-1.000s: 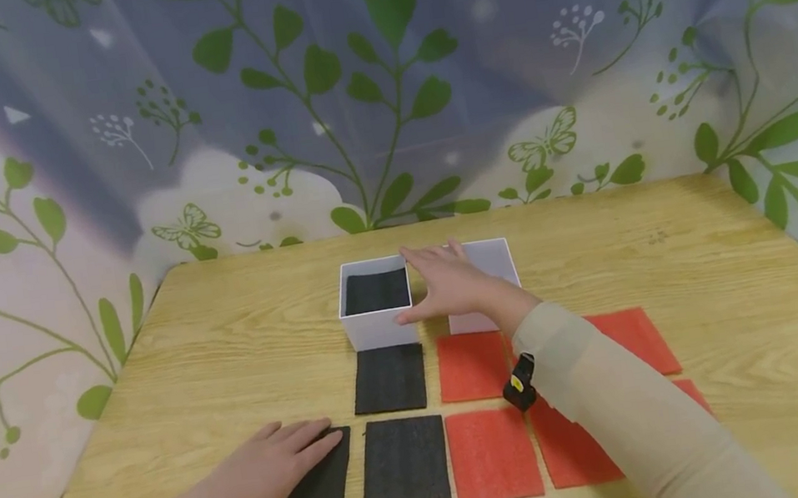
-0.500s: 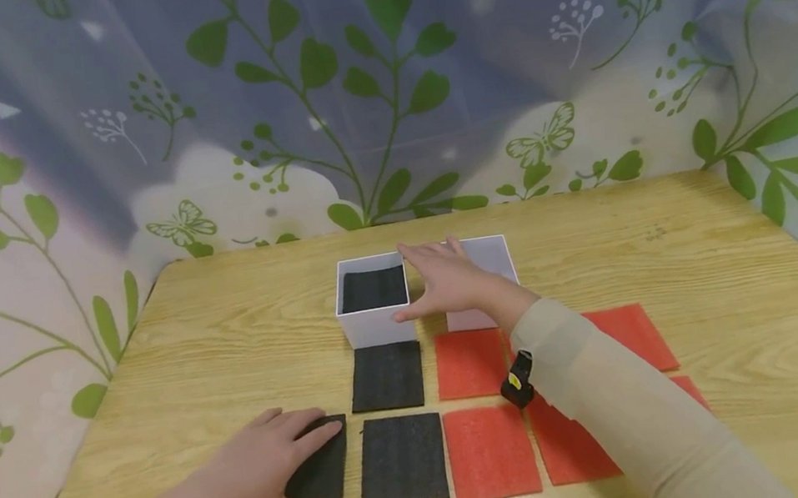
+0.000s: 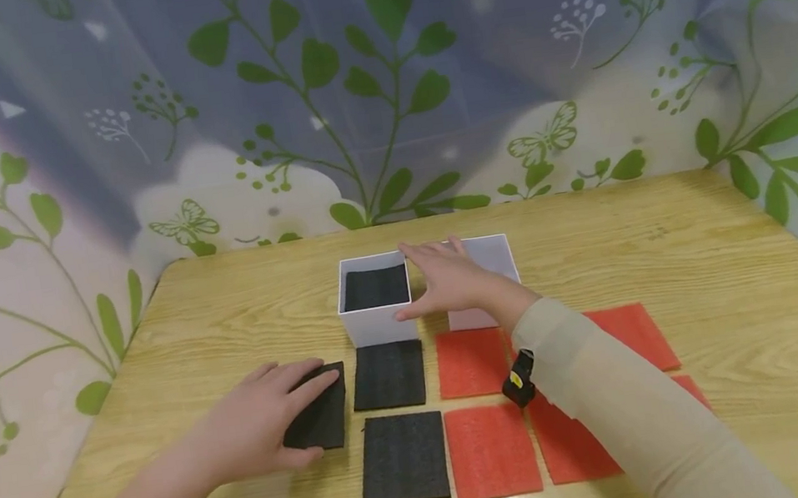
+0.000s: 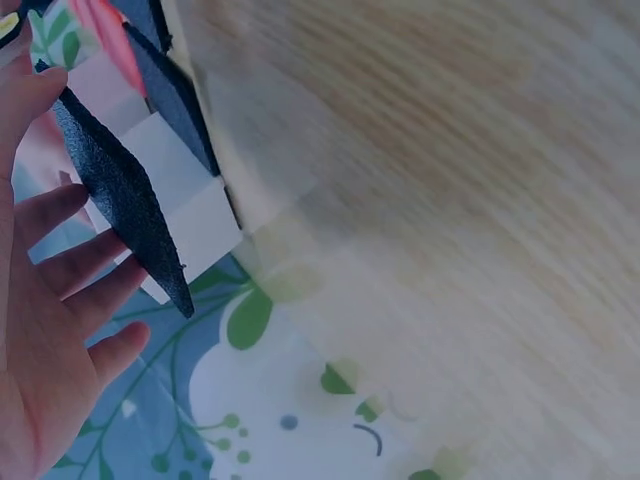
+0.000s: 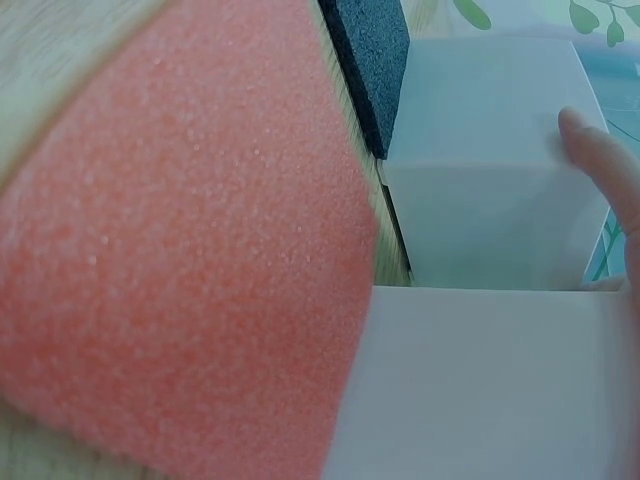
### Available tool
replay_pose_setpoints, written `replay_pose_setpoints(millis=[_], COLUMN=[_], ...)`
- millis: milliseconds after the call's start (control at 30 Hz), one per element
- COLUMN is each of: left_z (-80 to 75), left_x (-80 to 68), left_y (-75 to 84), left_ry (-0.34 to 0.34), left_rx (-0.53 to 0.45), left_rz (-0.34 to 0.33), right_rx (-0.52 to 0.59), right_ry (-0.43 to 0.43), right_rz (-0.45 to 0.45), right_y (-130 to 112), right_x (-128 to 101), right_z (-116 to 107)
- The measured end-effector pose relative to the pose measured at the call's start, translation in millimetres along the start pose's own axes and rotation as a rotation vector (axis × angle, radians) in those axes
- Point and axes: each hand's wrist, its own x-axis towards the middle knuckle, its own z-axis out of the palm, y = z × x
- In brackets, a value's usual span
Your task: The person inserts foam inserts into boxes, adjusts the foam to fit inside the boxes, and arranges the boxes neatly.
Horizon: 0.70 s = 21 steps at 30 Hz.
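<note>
My left hand (image 3: pixel 255 423) holds a black foam square (image 3: pixel 322 415) between thumb and fingers, tilted and lifted off the table. In the left wrist view the thumb is at one edge of the square (image 4: pixel 115 180) and the fingertips at the opposite one. My right hand (image 3: pixel 449 280) grips the right side of the left white box (image 3: pixel 382 327), thumb on its front wall, fingers at the back corner. Black foam (image 3: pixel 375 287) lies inside this box. The right white box (image 3: pixel 470 319) stands beside it, partly covered by the right hand and wrist.
Two black squares (image 3: pixel 402 459) lie in front of the left box. Several red foam squares (image 3: pixel 492 451) lie in rows to their right, some under the right forearm. A patterned curtain (image 3: pixel 382 117) hangs behind the wooden table (image 3: pixel 226 314).
My left hand has picked the black square off the table at the front left and carried it up and forward. The right hand stays on the left box.
</note>
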Motion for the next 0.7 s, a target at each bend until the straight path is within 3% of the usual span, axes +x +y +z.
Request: replay_pose_setpoints(millis=[367,700], left_z=[-9.2,-19.1], left_x=[17.7,34.1], left_y=[-12.4,-15.1], left_ry=[0.102,0.107], left_rx=[0.040,0.037], left_rz=[0.017,0.013], right_rx=[-0.031,-0.038], right_ry=[0.002,0.004], right_rz=[0.004,0.005], right_y=[1.8,3.6], right_x=[1.9,3.0], right_z=[1.1,2.1])
